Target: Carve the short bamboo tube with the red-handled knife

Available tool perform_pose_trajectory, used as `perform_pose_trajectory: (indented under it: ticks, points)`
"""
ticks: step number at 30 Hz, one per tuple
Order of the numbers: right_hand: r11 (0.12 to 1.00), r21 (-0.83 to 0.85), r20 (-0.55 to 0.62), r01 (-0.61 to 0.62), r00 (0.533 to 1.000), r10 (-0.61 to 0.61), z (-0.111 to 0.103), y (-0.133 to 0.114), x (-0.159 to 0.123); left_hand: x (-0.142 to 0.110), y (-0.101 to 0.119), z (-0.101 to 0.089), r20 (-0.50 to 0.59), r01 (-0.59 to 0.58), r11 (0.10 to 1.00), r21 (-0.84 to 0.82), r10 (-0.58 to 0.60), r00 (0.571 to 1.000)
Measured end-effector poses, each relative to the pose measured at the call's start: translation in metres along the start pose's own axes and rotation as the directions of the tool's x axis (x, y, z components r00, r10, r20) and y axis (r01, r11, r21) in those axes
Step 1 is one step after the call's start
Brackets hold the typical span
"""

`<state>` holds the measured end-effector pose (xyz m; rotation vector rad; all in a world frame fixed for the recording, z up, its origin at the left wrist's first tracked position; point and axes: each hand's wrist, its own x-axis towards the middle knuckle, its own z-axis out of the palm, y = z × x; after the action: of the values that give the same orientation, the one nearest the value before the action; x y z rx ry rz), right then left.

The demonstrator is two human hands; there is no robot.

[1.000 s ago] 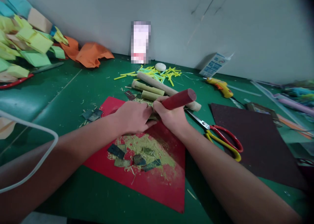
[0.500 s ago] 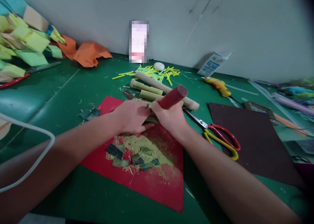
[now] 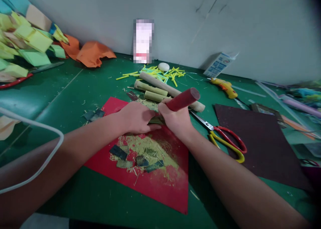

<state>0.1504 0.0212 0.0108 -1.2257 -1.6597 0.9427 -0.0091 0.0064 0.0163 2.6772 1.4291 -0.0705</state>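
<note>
My right hand (image 3: 177,122) is wrapped round a thick red handle (image 3: 184,100) that slants up to the right; the working end of this tool is hidden behind my fingers. Close against it, my left hand (image 3: 136,118) is bent over a greenish bamboo piece (image 3: 156,119), only partly visible between the hands. Both are over a red sheet (image 3: 170,195). Pale shavings and dust (image 3: 140,143) lie on that sheet, with several dark flat chips (image 3: 117,152). Just behind my hands lie two short bamboo tubes (image 3: 151,88) and a longer pale rod (image 3: 160,84).
Scissors with red and yellow handles (image 3: 228,138) lie right of my hands, partly on a dark brown sheet (image 3: 260,145). Further back are a yellow glue gun (image 3: 224,87), cut yellow sticks (image 3: 152,70) and a blurred-out screen (image 3: 143,41). A white cable (image 3: 56,148) crosses my left forearm.
The red handle has tipped further to the right, and my right hand has shifted slightly right with it. My left hand stays beside it. The whole view has moved a little.
</note>
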Motion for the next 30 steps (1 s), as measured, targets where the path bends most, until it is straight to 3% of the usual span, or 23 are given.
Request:
perform_pose_trajectory:
  ticks: [5,10,23,27,30]
  points:
    - [0.996,0.090,0.039,-0.024,0.999,0.021,-0.0042,-0.0050,-0.0025,0.0013,-0.0017,0.0011,0.005,0.000,0.999,-0.045,0.000,1.000]
    - [0.996,0.086,-0.038,-0.036,0.999,0.040,-0.0070,-0.0042,0.0009,0.0027,-0.0019,0.0003,0.032,0.010,1.000,-0.003,-0.010,0.999]
    - [1.000,0.022,0.033,0.010,0.999,-0.010,-0.0038,-0.0023,0.0004,0.0030,-0.0045,0.0021,0.013,-0.014,1.000,-0.011,0.014,1.000]
    - [0.997,0.077,0.082,-0.015,0.997,0.009,-0.0057,-0.0047,0.0008,0.0029,-0.0036,-0.0007,0.019,-0.004,1.000,-0.023,0.005,1.000]
    - [0.994,0.110,-0.006,-0.017,1.000,0.018,-0.0068,-0.0033,0.0016,0.0030,-0.0024,-0.0023,0.036,0.023,1.000,-0.015,-0.023,0.999]
